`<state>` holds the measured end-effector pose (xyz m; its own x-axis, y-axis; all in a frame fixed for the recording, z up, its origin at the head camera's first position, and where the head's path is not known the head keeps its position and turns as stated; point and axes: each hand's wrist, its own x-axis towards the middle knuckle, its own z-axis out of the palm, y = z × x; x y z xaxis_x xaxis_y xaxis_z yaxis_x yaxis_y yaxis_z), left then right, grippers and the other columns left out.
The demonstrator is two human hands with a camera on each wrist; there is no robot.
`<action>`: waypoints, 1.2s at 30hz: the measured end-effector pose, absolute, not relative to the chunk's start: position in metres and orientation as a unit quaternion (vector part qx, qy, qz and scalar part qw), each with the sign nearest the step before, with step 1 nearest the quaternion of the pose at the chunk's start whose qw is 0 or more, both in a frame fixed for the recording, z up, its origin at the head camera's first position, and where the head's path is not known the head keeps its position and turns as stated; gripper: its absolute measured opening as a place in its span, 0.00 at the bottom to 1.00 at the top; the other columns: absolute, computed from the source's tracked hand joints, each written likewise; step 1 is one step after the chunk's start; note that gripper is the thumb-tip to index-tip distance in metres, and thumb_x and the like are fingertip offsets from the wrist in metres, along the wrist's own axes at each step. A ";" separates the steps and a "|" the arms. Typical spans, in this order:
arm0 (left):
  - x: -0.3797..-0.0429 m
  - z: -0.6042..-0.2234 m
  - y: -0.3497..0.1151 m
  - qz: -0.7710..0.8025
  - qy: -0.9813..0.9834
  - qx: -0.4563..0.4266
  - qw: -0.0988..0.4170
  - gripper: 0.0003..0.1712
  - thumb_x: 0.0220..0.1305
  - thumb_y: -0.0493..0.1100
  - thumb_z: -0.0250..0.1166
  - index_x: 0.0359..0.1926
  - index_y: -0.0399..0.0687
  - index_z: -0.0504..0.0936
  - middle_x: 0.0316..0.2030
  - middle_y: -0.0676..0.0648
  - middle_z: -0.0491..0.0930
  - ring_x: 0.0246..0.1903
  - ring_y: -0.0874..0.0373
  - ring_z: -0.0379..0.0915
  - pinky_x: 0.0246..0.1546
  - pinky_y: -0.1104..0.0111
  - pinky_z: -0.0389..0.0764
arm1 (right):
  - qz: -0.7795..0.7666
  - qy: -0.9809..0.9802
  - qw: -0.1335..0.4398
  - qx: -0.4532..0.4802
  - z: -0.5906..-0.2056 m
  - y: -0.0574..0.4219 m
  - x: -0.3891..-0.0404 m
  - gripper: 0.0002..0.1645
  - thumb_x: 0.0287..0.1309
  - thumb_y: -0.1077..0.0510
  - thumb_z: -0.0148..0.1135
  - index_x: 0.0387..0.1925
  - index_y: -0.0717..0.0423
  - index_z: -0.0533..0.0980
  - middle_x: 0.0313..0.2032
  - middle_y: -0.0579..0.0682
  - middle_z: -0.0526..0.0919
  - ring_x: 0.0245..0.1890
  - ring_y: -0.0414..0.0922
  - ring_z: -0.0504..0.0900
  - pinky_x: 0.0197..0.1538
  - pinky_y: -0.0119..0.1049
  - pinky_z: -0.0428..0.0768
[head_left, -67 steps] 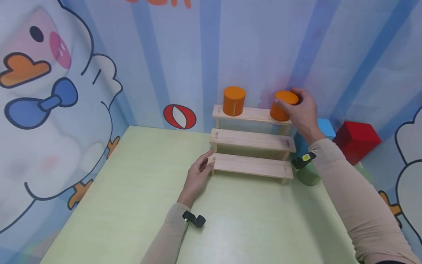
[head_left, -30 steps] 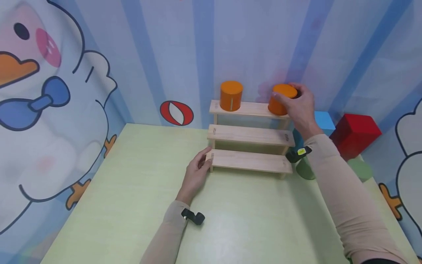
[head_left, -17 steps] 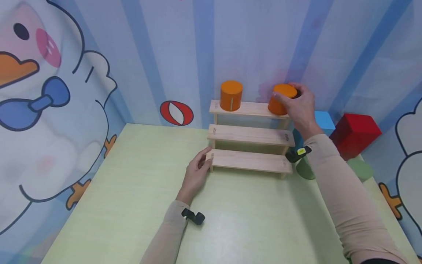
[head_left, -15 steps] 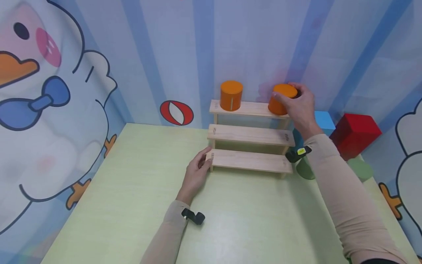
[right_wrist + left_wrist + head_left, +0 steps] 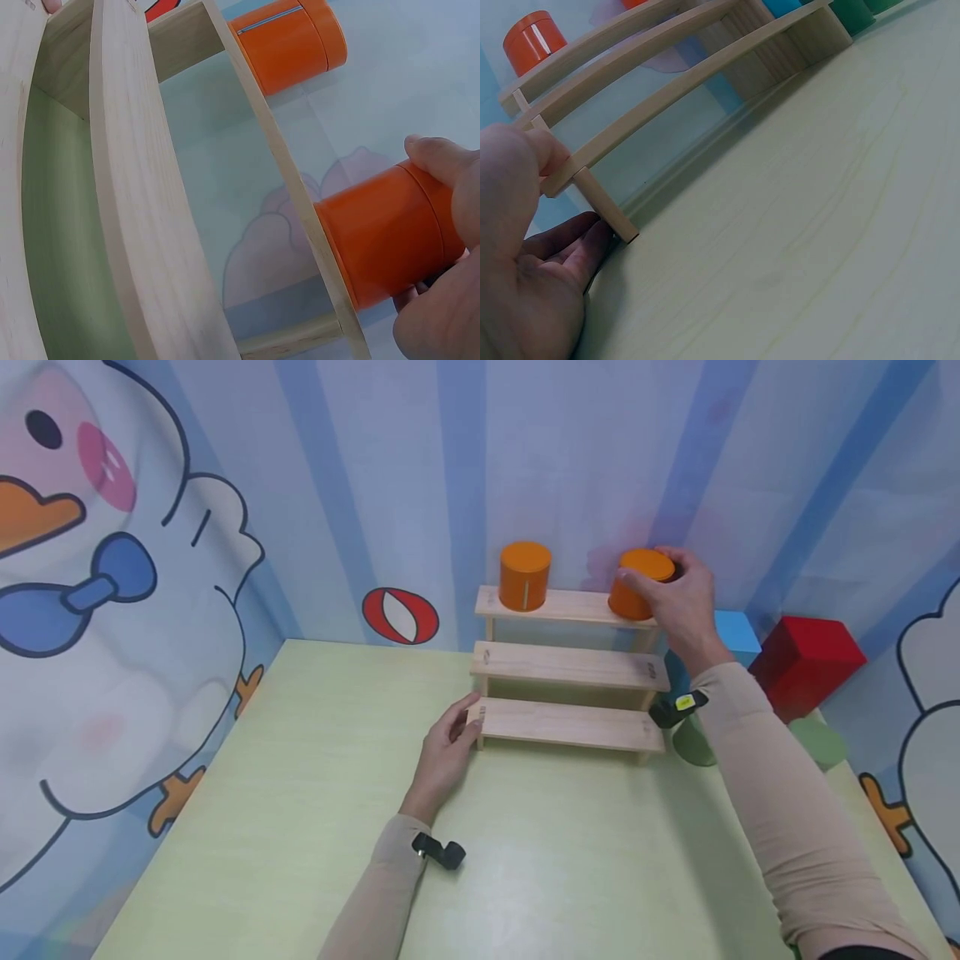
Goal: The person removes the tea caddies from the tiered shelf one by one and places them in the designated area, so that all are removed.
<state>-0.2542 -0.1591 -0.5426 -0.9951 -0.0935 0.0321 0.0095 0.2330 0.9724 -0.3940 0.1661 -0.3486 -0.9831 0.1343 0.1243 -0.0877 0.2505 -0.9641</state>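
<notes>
A three-tier wooden step shelf (image 5: 570,667) stands against the back wall. Two orange canisters sit on its top tier: the left canister (image 5: 524,577) stands alone, with a pale strip down its side. My right hand (image 5: 686,602) holds the right canister (image 5: 632,595) around its upper part, thumb in front and fingers behind; its base meets the tier in the right wrist view. At the bottom tier's left end, my left hand (image 5: 442,760) grips the shelf. In the left wrist view its thumb lies at the tier's end and its fingers by the leg (image 5: 606,204).
Right of the shelf are a blue block (image 5: 737,635), partly behind my right arm, a red block (image 5: 806,664), and two green pieces, one a green cylinder (image 5: 693,742). A printed cloth wall (image 5: 390,485) closes off the back of the pale table (image 5: 315,793).
The head view has tilted down a little since the oldest frame. Both hands keep their holds, and neither canister has visibly moved along the top tier.
</notes>
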 end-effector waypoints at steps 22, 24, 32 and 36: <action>-0.255 -0.543 -0.158 -0.615 -0.787 0.033 0.043 0.25 0.86 0.53 0.63 0.77 0.80 0.77 0.81 0.58 0.70 0.80 0.51 0.67 0.81 0.54 0.71 | 0.607 -0.791 0.079 -0.017 -0.348 0.168 -0.393 0.53 0.65 0.38 0.81 0.82 0.51 0.68 0.77 0.55 0.72 0.71 0.51 0.73 0.79 0.43 0.76; -0.255 -0.543 -0.158 -0.615 -0.786 0.034 0.043 0.25 0.86 0.53 0.63 0.77 0.80 0.77 0.81 0.58 0.70 0.80 0.52 0.66 0.81 0.55 0.70 | 0.608 -0.790 0.080 -0.013 -0.348 0.167 -0.393 0.53 0.65 0.38 0.81 0.82 0.51 0.68 0.77 0.56 0.72 0.71 0.51 0.74 0.79 0.43 0.76; -0.254 -0.542 -0.158 -0.617 -0.785 0.033 0.042 0.25 0.86 0.52 0.62 0.77 0.79 0.77 0.82 0.59 0.69 0.81 0.52 0.65 0.82 0.55 0.69 | 0.612 -0.786 0.086 -0.001 -0.350 0.168 -0.392 0.50 0.65 0.42 0.82 0.80 0.53 0.69 0.74 0.55 0.74 0.70 0.50 0.75 0.78 0.43 0.77; -0.253 -0.542 -0.157 -0.620 -0.783 0.030 0.043 0.26 0.86 0.52 0.62 0.78 0.77 0.77 0.82 0.58 0.68 0.81 0.51 0.65 0.82 0.54 0.69 | 0.608 -0.789 0.087 -0.001 -0.351 0.168 -0.391 0.48 0.65 0.43 0.82 0.79 0.52 0.70 0.74 0.55 0.75 0.71 0.51 0.75 0.78 0.43 0.77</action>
